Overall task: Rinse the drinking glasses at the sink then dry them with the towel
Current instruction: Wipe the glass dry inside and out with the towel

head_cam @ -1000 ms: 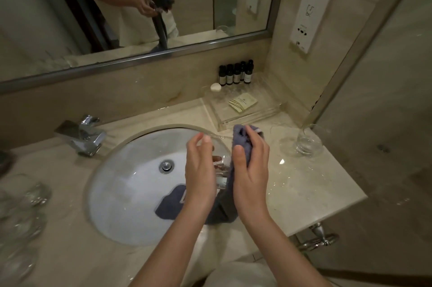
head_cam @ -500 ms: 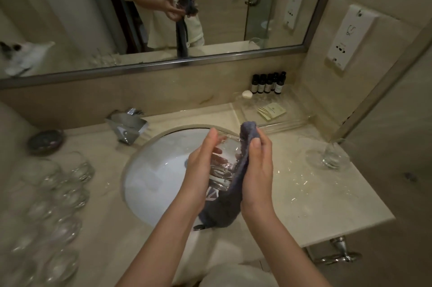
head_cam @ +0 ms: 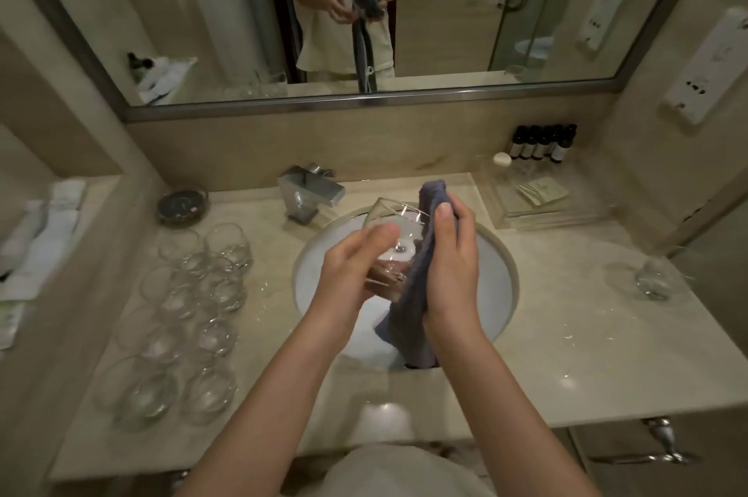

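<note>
Hotel bathroom: marble counter point(head_cam: 566, 355) around a sink point(head_cam: 498, 286), mirror point(head_cam: 445, 10) above, toiletry bottles point(head_cam: 540, 144) behind-right.

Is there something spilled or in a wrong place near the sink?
Water droplets lie scattered on the countertop right of the sink. One glass stands alone there, apart from the cluster of glasses on the left. Nothing looks broken.

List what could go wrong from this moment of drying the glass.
1. The glass hangs over the sink, held by the left hand while the right hand rubs it with the towel; a wet slip could break it.
2. The clustered glasses sit near the left elbow; a careless swing might topple them.
</note>
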Motion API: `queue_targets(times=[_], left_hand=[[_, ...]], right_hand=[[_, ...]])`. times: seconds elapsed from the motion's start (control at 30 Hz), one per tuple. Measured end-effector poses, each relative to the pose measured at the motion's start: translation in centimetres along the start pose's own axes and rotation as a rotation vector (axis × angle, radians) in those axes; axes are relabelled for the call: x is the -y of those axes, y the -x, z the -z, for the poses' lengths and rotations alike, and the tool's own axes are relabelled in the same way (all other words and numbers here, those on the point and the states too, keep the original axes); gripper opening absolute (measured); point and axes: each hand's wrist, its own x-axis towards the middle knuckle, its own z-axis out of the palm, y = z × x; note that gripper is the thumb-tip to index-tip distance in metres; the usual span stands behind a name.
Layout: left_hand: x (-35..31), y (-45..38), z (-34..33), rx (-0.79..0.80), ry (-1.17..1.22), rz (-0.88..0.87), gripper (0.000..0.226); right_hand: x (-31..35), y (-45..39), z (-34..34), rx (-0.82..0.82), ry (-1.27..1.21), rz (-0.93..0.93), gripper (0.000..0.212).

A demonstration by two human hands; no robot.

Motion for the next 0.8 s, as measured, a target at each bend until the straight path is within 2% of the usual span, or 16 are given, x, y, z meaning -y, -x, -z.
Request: queue_targets(times=[0.07, 0.13, 0.27, 0.43, 0.53, 0.67, 0.8], left_hand=[[-0.6, 0.5, 1.1, 0.085, 0.108, 0.099, 0.051], [-0.8, 0.8, 1.9, 0.113, 0.177, 0.160, 0.057], [-0.4, 0.9, 3.2, 0.018, 0.270, 0.193, 0.049], [-0.2, 0.6, 4.5, -0.067, 0.175, 0.158, 0.045], [-0.5, 0.6, 5.0, -0.085, 0.099, 0.162, 0.053], [-1.3, 0.2, 5.0, -0.108, -0.017, 0.072, 0.071], [-1.9, -0.3, 4.4, -0.168, -0.047, 0.055, 0.046]], right_hand=[[0.1, 0.3, -0.7, 0.022, -0.078, -0.072, 0.024], [0.2, 0.7, -1.2, 0.055, -0.082, -0.067, 0.024], [0.1, 2.5, -1.6, 0.061, 0.051, 0.124, 0.019], [-0.7, 4.1, -1.7, 0.074, 0.214, 0.315, 0.026], [-1.0, 3.4, -1.0, 0.196, 0.374, 0.407, 0.022], [-1.5, 1.9, 0.5, 0.369, 0.491, 0.516, 0.033], [-1.3, 0.7, 1.6, 0.479, 0.587, 0.594, 0.033]])
